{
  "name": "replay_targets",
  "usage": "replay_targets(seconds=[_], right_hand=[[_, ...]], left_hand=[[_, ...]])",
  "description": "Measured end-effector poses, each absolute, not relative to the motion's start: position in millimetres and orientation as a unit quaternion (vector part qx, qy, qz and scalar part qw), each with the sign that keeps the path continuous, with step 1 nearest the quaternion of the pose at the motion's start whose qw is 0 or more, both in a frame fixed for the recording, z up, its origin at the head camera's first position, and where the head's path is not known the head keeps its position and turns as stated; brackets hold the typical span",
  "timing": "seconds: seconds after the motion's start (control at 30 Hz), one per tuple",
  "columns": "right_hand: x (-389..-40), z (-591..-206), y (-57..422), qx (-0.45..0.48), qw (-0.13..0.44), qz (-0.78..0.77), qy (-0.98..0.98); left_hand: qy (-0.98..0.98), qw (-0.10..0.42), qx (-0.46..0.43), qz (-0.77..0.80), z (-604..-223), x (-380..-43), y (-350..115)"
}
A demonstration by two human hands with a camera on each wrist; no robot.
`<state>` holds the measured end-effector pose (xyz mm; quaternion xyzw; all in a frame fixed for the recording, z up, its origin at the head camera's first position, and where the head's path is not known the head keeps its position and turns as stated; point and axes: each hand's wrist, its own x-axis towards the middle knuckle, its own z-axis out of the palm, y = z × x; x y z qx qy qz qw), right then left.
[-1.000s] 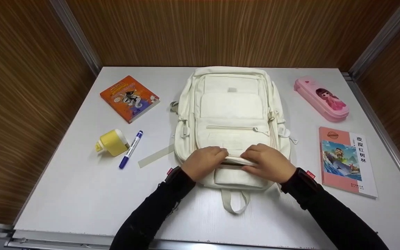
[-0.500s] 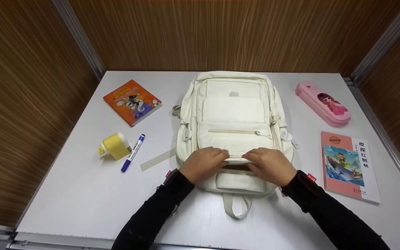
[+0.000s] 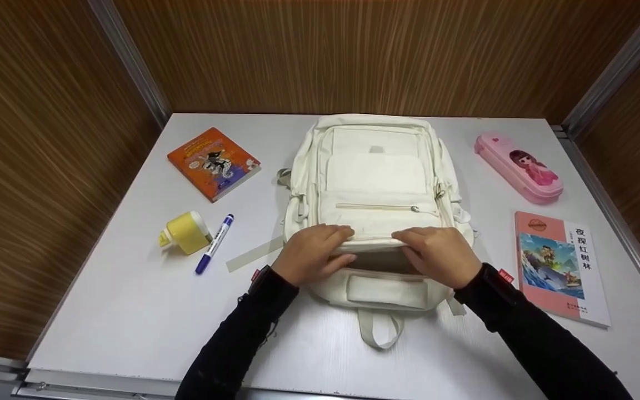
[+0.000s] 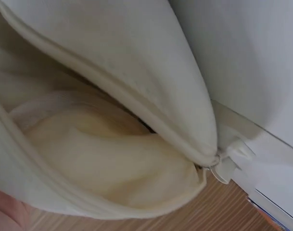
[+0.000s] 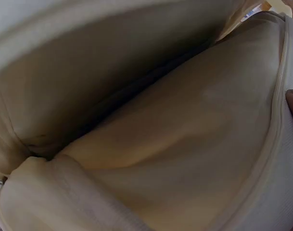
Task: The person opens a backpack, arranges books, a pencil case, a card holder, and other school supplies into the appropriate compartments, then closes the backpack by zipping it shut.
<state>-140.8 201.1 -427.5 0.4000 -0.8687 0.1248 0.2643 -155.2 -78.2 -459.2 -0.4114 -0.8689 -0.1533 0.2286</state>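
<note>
Below our fingertips, the cream backpack gapes! Left hand and right hand pinch its upper rim; we'd best lift evenly.

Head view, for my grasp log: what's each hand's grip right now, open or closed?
Left hand: closed, holding the backpack by the opening's upper edge.
Right hand: closed, holding the same edge.

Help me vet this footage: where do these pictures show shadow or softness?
Head view: fairly clear, large characters on the pink-and-white book legible, a soft shadow on the table beside the right sleeve; left wrist view: fabric of the backpack looks soft, low in detail; right wrist view: dimmer, deep shadow inside the backpack.
</note>
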Motion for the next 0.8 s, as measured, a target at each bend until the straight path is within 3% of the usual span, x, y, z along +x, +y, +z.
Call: replay_targets(seconds=[0.23,0.47,0.63,0.8], right_hand=[[-146.1,-414.2,202.7,0.392,0.284,0.129,-0.866],[-149.5,-403.0,205.0,0.383,0.294,0.134,-0.865],[-150.7,-399.2,205.2,0.376,0.299,0.139,-0.866],[-150.6,-399.6,203.2,0.378,0.291,0.141,-0.868]], left_hand=[[-0.895,0.222,-0.335,-0.193,-454.1,-164.6,-99.3],[-0.919,0.223,-0.175,-0.274,-455.8,-187.8,-121.0],[-0.939,0.177,-0.057,-0.289,-457.3,-218.1,-135.4],[-0.956,0.120,-0.002,-0.269,-455.6,-242.9,-146.6]])
